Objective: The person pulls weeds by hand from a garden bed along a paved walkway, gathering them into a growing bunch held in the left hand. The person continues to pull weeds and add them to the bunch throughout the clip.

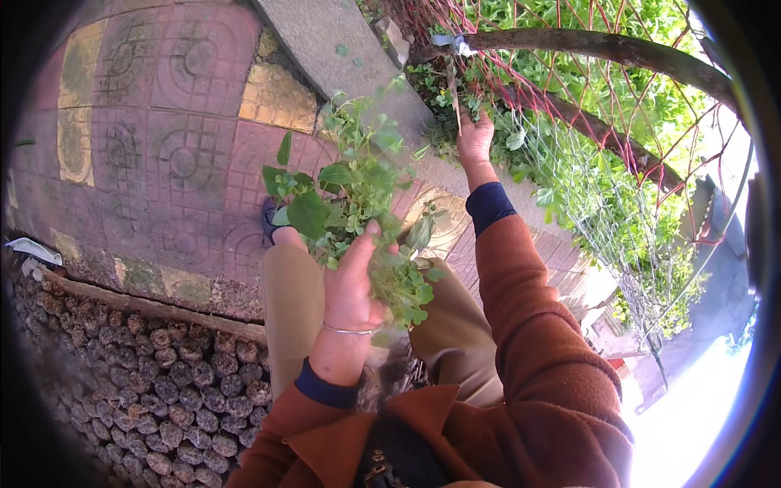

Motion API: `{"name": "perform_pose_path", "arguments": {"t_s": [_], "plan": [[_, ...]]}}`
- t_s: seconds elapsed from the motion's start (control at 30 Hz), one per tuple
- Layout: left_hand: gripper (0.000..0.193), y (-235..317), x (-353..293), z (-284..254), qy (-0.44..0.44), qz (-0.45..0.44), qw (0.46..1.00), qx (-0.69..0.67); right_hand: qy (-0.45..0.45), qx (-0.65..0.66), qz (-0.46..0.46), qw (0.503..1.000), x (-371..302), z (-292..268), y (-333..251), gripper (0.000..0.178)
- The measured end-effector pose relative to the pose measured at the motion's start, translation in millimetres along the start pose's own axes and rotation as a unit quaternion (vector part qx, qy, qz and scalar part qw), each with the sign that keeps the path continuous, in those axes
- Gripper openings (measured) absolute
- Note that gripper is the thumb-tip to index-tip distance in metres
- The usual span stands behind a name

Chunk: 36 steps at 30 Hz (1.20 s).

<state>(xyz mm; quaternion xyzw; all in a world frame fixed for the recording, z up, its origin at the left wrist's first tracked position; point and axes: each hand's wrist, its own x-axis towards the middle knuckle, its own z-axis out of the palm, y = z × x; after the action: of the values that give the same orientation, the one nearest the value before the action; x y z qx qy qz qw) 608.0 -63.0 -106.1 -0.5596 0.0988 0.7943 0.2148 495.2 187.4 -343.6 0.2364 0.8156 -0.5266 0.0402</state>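
A loose bunch of leafy green plants [329, 195], with both broad and small round leaves, is gripped in my left hand [350, 281] in front of my knees. Its fingers wrap round the stems, and a thin bracelet circles the wrist. My right hand [476, 140] reaches forward to the foot of the net fence, its fingers closed at low green leaves [443, 99] along the kerb. Leaves partly hide those fingertips, so what they pinch is unclear. A thin stick [454, 89] stands upright just beside them.
A net fence of red and pale strings [561, 150] with a curved wooden pole [602, 47] borders dense greenery at the right. A concrete kerb [342, 49] edges reddish and yellow paving tiles [183, 154]. Stacked dark round lumps [179, 390] lie at the lower left.
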Motion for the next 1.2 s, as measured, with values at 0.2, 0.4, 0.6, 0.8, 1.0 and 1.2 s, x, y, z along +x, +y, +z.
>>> {"name": "perform_pose_path", "arguments": {"t_s": [0.2,0.4,0.6,0.8,1.0,1.2], "plan": [[0.026,-2.2,4.0,-0.6,0.008,0.004,1.000,0.016,-0.010,0.114,0.005,0.993,-1.2,8.0,-44.5,0.023],[0.027,-1.0,2.7,6.4,0.022,-0.002,0.999,0.031,-0.014,0.209,0.157,0.965,-9.2,-18.0,-38.8,0.028],[0.025,-2.1,6.0,3.8,0.011,-0.012,1.000,0.001,-0.007,0.263,0.173,0.949,-21.7,-45.1,-61.2,0.024],[0.021,-3.8,8.1,2.7,0.018,-0.018,0.999,-0.028,0.007,0.190,0.098,0.977,-33.7,-65.1,-71.4,0.020],[0.021,-5.5,9.8,0.0,0.025,-0.013,0.999,-0.032,-0.007,0.108,0.052,0.993,-54.6,-82.6,-99.8,0.018],[0.023,-3.5,1.7,13.0,0.057,0.004,0.998,-0.022,0.014,0.120,0.037,0.992,-74.7,-99.9,-109.3,0.018]]}}
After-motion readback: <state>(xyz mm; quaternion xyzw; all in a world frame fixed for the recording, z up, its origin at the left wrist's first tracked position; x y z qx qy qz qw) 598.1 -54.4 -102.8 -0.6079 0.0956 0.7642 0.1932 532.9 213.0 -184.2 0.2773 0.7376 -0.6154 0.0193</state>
